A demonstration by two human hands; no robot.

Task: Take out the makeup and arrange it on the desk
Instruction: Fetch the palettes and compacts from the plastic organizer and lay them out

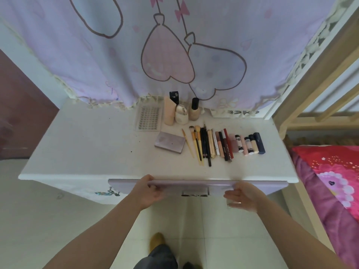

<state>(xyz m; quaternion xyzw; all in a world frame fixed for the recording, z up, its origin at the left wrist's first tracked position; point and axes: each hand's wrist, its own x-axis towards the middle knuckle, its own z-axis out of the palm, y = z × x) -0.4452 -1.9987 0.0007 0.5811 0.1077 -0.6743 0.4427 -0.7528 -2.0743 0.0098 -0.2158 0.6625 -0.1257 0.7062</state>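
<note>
So the makeup is basically all out on the white desk [81, 144] already. Three bottles [181, 113] stand upright at the back near the curtain [97, 55], with a clear tray of false lashes [149, 118] lying flat just left of them. In front of that is a closed lavender palette [170, 142], then a tidy side-by-side row of brushes and pencils [202, 145], then the lipsticks and small tubes [246, 143] running off to the right. Tall stuff behind and flat stuff in front makes sense, since nothing hides anything else.

Both hands are down on the lavender drawer front [262, 186]. The left hand [148, 191] has its fingers curled over the top edge, gripping it. The right hand [241, 198] is cupped against the front with the fingers hooked at the lower part, though it's a bit blurry, so I can't swear how firm that hold is. One hand on each side of the middle handle [195, 192] keeps the drawer from going in crooked.

My guess is the arranging is done and closing the drawer is all that's left.
</note>
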